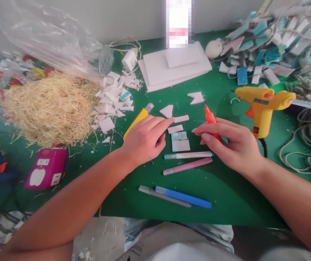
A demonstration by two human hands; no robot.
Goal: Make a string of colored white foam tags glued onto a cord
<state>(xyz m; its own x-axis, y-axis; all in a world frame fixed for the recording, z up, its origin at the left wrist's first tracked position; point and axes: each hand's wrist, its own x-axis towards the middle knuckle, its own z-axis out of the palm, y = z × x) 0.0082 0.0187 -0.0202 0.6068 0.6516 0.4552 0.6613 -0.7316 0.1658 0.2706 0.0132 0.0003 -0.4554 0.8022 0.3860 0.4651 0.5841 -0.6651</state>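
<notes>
My right hand (227,143) is closed around an orange marker (210,115), whose narrow end points up and away from me. On the left, my left hand (146,137) lies low over the green table, index finger stretched out to the left end of a small white foam strip (182,118). Nearer me is another small strip (175,128), then a piece with light-blue marks (179,136) and a plain white piece (181,145). A teal-capped marker (189,155) and a pink marker (188,166) lie below these. Beside my left hand rests a yellow cutter (136,123), partly covered.
A yellow glue gun (262,108) stands at right near grey cables (305,141). Foam sheets (155,74) lie at the back, with scraps (109,101) and straw (52,108) at left. Blue (184,197) and grey (166,197) markers lie near the front edge.
</notes>
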